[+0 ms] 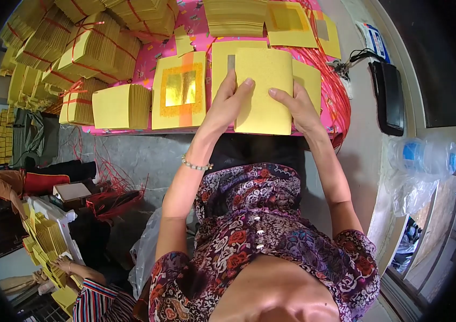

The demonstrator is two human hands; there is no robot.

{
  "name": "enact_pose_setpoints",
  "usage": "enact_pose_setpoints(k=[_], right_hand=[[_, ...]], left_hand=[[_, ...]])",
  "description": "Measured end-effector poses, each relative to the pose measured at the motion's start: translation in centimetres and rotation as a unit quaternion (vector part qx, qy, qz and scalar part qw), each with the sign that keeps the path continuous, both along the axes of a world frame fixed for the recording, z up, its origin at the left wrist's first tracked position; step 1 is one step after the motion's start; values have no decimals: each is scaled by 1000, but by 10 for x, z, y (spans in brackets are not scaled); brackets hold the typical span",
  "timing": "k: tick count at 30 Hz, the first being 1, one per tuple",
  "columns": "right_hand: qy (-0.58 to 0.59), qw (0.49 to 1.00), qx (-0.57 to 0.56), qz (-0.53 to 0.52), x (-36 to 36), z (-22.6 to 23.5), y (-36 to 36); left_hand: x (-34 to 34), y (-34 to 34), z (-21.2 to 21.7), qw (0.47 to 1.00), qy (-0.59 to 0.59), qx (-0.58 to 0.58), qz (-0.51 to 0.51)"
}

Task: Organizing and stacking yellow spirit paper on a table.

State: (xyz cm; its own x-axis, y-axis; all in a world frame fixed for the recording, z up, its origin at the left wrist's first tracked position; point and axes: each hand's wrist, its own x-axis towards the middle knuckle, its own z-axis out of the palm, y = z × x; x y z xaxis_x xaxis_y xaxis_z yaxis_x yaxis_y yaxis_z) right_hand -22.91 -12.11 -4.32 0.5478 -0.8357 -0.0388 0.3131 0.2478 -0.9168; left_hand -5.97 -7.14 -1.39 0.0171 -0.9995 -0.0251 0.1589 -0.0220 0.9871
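Observation:
A folded yellow sheet or thin stack of joss paper [264,110] is upheld between my two hands at the near edge of the table. My left hand [229,104] grips its left side, thumb laid on the front. My right hand [299,110] closes on the right side, its thumb also on the front; the other fingers of both hands are mostly hidden behind the paper. More yellow paper [221,52] lies behind it. Just left of my left hand is a yellow sheet with a gold foil square [180,90] and an orange stripe. A fanned yellow stack [122,107] stands farther left.
Bundles tied with red string [96,48] crowd the far left of the pink table [153,53]. Loose red strings [335,102] hang over its right end. A black case [388,99] and a plastic bottle [421,156] lie right. Two people handle yellow paper [48,236] at lower left.

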Motion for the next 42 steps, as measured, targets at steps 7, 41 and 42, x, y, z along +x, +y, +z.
enact_pose_setpoints(k=[7, 41, 42], right_hand=[[-4, 999, 51, -11, 3, 6, 3], [311, 653, -674, -150, -2, 43, -11], [312, 653, -674, -151, -1, 43, -10]], left_hand=[[0, 0, 1, 1000, 6, 13, 2], [-7, 0, -66, 955, -139, -222, 135], [-8, 1, -65, 956, -139, -222, 134]])
